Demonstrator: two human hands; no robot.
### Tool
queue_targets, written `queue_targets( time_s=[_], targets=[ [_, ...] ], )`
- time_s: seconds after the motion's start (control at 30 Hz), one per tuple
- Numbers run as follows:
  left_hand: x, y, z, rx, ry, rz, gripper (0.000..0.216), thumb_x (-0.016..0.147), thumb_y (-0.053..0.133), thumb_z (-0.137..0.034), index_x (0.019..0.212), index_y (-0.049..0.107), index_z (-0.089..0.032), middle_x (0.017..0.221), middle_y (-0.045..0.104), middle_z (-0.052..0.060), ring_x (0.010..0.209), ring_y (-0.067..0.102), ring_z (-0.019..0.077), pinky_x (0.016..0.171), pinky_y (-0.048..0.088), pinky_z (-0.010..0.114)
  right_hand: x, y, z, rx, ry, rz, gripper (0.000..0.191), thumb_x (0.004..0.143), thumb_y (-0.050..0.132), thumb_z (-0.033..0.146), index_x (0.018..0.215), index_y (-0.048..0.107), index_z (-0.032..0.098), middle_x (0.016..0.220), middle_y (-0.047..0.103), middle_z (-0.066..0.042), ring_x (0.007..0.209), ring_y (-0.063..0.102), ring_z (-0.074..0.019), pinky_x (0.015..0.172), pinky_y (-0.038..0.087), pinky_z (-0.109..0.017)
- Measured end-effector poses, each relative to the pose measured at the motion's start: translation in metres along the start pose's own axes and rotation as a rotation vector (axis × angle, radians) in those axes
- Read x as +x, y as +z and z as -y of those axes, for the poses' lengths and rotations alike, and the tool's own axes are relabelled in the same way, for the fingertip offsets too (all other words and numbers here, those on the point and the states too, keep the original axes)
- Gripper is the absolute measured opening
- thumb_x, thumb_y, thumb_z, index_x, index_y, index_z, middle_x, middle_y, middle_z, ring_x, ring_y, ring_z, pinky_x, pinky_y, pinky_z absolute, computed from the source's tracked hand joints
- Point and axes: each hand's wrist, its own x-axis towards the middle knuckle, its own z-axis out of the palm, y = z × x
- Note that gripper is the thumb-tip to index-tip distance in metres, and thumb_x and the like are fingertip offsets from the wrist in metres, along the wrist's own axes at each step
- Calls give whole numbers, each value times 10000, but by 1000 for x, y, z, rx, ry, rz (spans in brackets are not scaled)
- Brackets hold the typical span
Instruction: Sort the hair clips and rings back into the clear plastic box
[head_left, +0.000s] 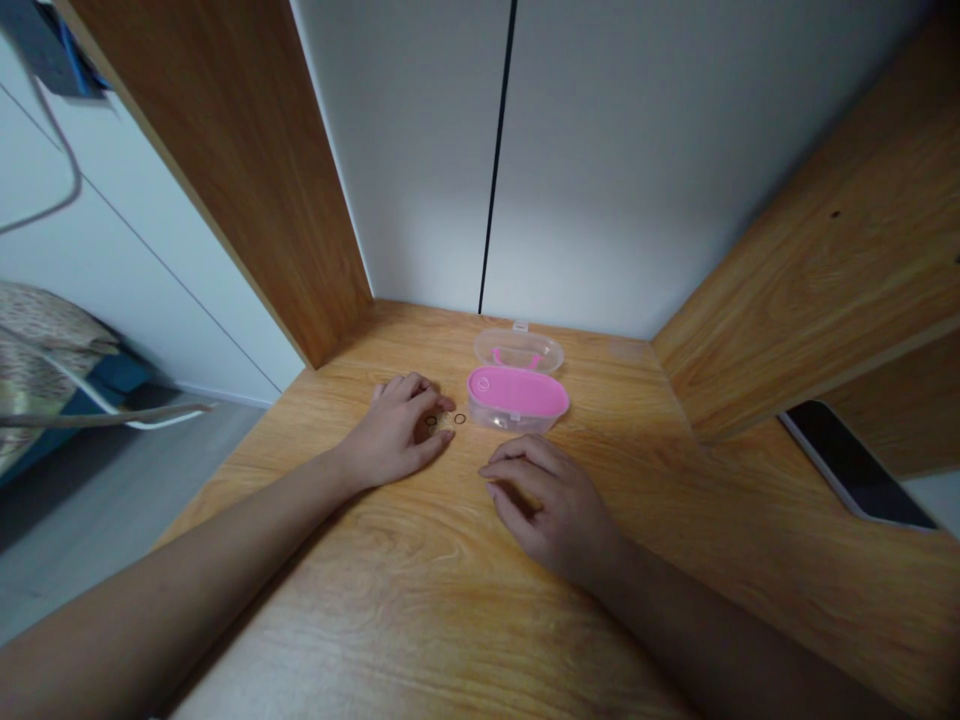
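My left hand [401,425] rests on the wooden table, its thumb and fingers apart around a few small thin rings that look like hair ties or rubber bands. A dark ring [460,419] lies just off its fingertips, beside the box. To the right, my right hand [551,500] is loosely curved, with a small gap between thumb and forefinger and nothing visible in it. Just beyond it stands a small oval clear plastic box [517,420] with a pink top surface [521,392]. Its clear lid [517,350] with a pink handle lies opened back behind it.
The wooden tabletop [360,590] meets a pale cabinet front [420,200] at the back. Wooden panels flank it left [247,150] and right [817,240]. A dark-screened phone [855,465] is at the far right. Patterned cloth [52,340] is at the left.
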Motion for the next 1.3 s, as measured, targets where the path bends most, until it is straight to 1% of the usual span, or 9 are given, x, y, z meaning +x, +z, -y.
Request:
queue_targets(
  time_s=[0.2, 0.37, 0.43, 0.5, 0.57, 0.63, 0.7, 1.0, 1.3],
  targets=[
    [1, 0, -1, -27, 59, -1, 234, 919, 582, -378, 1084, 662, -233, 1115, 594, 78, 1069, 546, 259, 928, 382, 436, -1, 0, -1, 12, 7, 9, 202, 880, 593, 105, 1027, 663, 224, 984, 667, -55, 905, 633, -185, 810, 539, -350],
    [1, 0, -2, -12, 91, -6, 200, 932, 576, -375, 1036, 672, -233, 1109, 609, 74, 1078, 549, 256, 902, 377, 415, 0, 0, 0, 12, -1, -4, 176, 876, 600, 104, 1001, 668, 207, 963, 665, -57, 878, 637, -177, 784, 539, -334],
    [1, -1, -2, -8, 99, -7, 214, 941, 566, -376, 1062, 669, -232, 1115, 609, 75, 1082, 549, 253, 905, 372, 416, 0, -1, 1, 13, -4, -8, 175, 877, 598, 102, 1001, 669, 203, 965, 667, -59, 881, 639, -176, 786, 537, -334],
    [0, -2, -4, -6, 110, -7, 255, 948, 562, -392, 1128, 662, -240, 1132, 604, 77, 1092, 547, 251, 916, 367, 420, 0, -1, 1, 10, -3, -9, 172, 877, 597, 102, 998, 669, 202, 965, 669, -58, 881, 639, -177, 788, 536, -335],
    [0, -3, -5, 0, 127, -3, 317, 940, 581, -444, 1182, 657, -255, 1145, 598, 80, 1095, 544, 255, 926, 364, 427, 0, 0, 1, 3, 3, -1, 173, 877, 593, 102, 992, 669, 207, 963, 670, -56, 877, 636, -179, 788, 534, -341],
    [-1, -4, -7, 16, 138, 9, 366, 918, 606, -506, 1185, 668, -265, 1149, 593, 83, 1090, 541, 262, 923, 362, 433, 0, 0, 1, -1, 10, 6, 177, 875, 590, 101, 987, 670, 212, 963, 670, -55, 879, 634, -183, 786, 533, -346],
    [-2, -3, -9, 30, 139, 18, 374, 908, 614, -530, 1158, 683, -261, 1146, 592, 86, 1084, 540, 267, 912, 359, 437, 0, 0, 1, 0, 11, 6, 180, 866, 595, 98, 983, 670, 213, 961, 668, -55, 881, 633, -186, 788, 531, -347],
    [-1, 0, -11, -5, 138, -1, 202, 919, 617, -412, 999, 697, -245, 1105, 611, 68, 1067, 545, 256, 904, 354, 431, 0, -1, 1, 2, 4, 0, 174, 867, 599, 95, 972, 672, 213, 958, 665, -48, 873, 628, -178, 777, 528, -333],
    [-1, -1, -11, -26, 161, 9, 141, 912, 620, -351, 932, 702, -238, 1086, 633, 61, 1047, 555, 236, 902, 353, 416, 1, -1, 2, 5, 5, -8, 165, 876, 590, 103, 962, 676, 216, 947, 669, -52, 868, 636, -179, 769, 535, -333]
  ],
)
